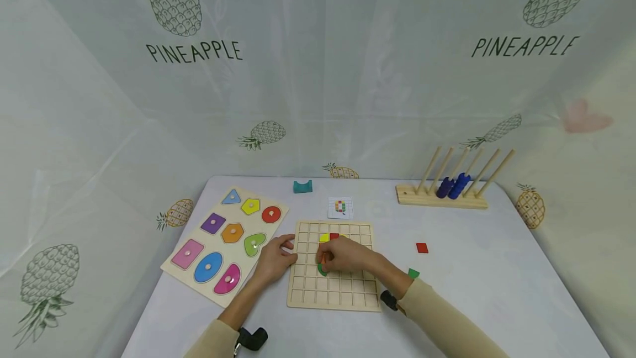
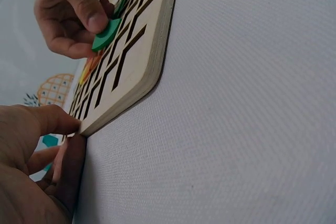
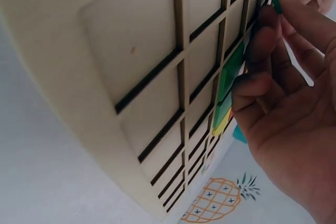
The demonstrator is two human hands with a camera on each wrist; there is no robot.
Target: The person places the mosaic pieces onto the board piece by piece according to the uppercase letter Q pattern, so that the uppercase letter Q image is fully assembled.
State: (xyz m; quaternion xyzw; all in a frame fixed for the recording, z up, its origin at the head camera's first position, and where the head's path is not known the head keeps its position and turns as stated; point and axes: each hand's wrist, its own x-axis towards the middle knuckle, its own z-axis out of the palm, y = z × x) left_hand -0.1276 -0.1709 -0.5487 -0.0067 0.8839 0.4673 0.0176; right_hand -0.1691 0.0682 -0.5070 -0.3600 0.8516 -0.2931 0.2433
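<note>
A wooden grid board (image 1: 334, 298) lies mid-table. My right hand (image 1: 344, 254) is over it, pinching a green curved piece (image 2: 106, 35) between thumb and fingers, one edge close to the board. Past that hand, yellow (image 1: 324, 237) and red (image 1: 334, 236) pieces sit in the grid's cells. In the right wrist view, another green piece (image 3: 229, 72) shows in the grid beside the curled fingers, which partly cover the set pieces. My left hand (image 1: 275, 260) touches the board's left edge with thumb and fingertips, and nothing is lifted in it.
Left of the board lies a shape puzzle (image 1: 199, 242) with coloured knobbed shapes. Behind stand a teal block (image 1: 302, 187) and a small pattern card (image 1: 340, 208). At the back right is a peg stand (image 1: 442, 198) with blue beads. A red square (image 1: 422, 248) and a green piece (image 1: 413, 273) lie right.
</note>
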